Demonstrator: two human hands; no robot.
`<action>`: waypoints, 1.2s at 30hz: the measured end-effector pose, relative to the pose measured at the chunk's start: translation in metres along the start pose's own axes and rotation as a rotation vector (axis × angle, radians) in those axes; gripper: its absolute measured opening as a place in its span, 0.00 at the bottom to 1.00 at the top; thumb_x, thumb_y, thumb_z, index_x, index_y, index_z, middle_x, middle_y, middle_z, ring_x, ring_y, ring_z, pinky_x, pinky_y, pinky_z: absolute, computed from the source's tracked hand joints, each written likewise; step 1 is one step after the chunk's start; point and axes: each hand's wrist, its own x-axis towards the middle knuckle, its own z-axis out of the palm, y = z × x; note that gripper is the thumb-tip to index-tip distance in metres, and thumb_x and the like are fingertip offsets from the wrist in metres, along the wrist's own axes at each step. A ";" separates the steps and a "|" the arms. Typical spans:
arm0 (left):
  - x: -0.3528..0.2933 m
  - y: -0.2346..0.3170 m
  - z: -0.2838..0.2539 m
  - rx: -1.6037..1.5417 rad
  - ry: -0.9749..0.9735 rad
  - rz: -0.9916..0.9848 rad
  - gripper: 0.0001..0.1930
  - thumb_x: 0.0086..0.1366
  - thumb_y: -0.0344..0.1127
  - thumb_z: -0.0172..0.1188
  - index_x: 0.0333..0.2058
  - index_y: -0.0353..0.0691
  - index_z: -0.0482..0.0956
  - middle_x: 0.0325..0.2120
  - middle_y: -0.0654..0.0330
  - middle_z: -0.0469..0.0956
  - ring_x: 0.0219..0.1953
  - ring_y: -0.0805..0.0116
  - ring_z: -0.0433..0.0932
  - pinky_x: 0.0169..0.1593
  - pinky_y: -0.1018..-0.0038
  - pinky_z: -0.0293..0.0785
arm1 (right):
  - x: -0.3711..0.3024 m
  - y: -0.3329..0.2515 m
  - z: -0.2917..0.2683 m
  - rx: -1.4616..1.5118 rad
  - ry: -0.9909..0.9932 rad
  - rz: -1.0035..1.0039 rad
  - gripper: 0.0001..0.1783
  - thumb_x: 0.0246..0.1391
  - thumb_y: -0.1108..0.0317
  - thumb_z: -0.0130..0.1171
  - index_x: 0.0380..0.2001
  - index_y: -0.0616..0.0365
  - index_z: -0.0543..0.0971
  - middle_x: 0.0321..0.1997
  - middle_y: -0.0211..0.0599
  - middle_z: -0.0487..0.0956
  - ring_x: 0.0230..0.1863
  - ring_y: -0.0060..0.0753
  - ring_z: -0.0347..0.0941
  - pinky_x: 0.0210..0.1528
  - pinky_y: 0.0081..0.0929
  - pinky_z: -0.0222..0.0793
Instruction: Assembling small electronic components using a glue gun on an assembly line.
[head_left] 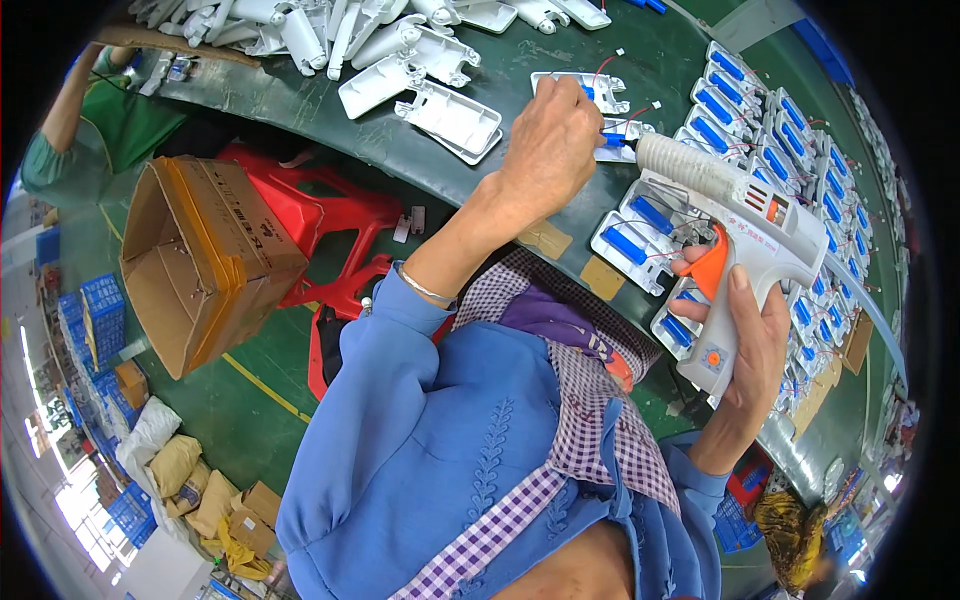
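My right hand (pixel 755 340) is wrapped round the handle of a white hot glue gun (pixel 780 225) with an orange trigger (pixel 708 265). The gun points left, and its dark nozzle is right at a white plastic casing (pixel 638 128) with a blue cylindrical battery and thin red wires. Over that casing's left end, my left hand (pixel 553 140) is closed with bent fingers; the fingertips are partly hidden. Just beyond it lies another casing with a blue battery (pixel 588 93). Nearer me, below the gun, more battery-fitted casings (pixel 625 245) rest on the green table.
Rows of casings with blue batteries (pixel 712 105) cover the table's right side. White casing parts (pixel 410 50) are heaped at the far left. A pale cable (pixel 870 310) trails from the gun. Left of the table are a red stool (pixel 345 210), a cardboard box (pixel 215 260) and another person's arm (pixel 68 115).
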 end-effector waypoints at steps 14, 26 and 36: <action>0.057 0.201 -0.014 -0.142 0.358 0.705 0.10 0.41 0.42 0.59 0.17 0.42 0.81 0.23 0.58 0.75 0.30 0.62 0.69 0.26 0.72 0.59 | -0.010 0.056 -0.065 -0.088 0.080 -0.051 0.30 0.54 0.64 0.61 0.58 0.64 0.66 0.50 0.45 0.76 0.49 0.34 0.74 0.46 0.31 0.72; 0.056 0.190 -0.004 -0.138 0.501 0.614 0.10 0.37 0.42 0.59 0.14 0.41 0.76 0.17 0.63 0.70 0.27 0.67 0.68 0.22 0.75 0.58 | 0.007 0.061 -0.101 -0.231 0.384 0.011 0.30 0.54 0.61 0.63 0.57 0.63 0.68 0.51 0.44 0.75 0.49 0.32 0.72 0.51 0.32 0.68; -0.022 0.036 -0.016 0.054 0.277 0.091 0.09 0.51 0.31 0.67 0.31 0.37 0.78 0.26 0.59 0.74 0.30 0.62 0.76 0.30 0.70 0.74 | 0.016 -0.003 0.003 -0.103 -0.017 -0.006 0.22 0.62 0.64 0.51 0.51 0.73 0.67 0.44 0.51 0.77 0.43 0.41 0.78 0.35 0.30 0.81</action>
